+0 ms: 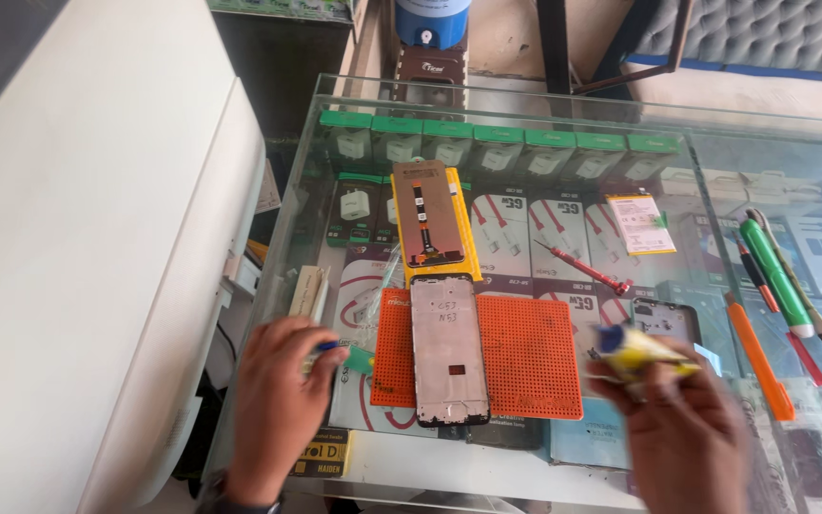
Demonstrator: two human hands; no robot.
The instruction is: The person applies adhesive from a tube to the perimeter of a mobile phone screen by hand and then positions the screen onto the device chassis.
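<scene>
A phone frame lies flat, its long side running near to far, across the middle of an orange perforated mat on the glass worktop; the mat seems there to give grip and spare the glass beneath. Just beyond the frame, a detached display panel rests back-side up on a yellow pad, its dark ribbon cable on top, so the delicate face is turned away from knocks. The left hand sits at the near left edge of the mat, fingers curled around a small blue-tipped tool beside a green piece; what the tool is cannot be told. The right hand is blurred at the near right, fingers closed on a small yellow tube with a blue cap end, held up off the worktop and tilted toward the frame. A red-handled screwdriver lies slantwise to the far right of the mat, within easy reach, and a phone battery sits farther off. Along the right edge, a green marker and an orange utility knife are parked clear of the mat. Boxed chargers and cables show through the glass on the shelf below.
</scene>
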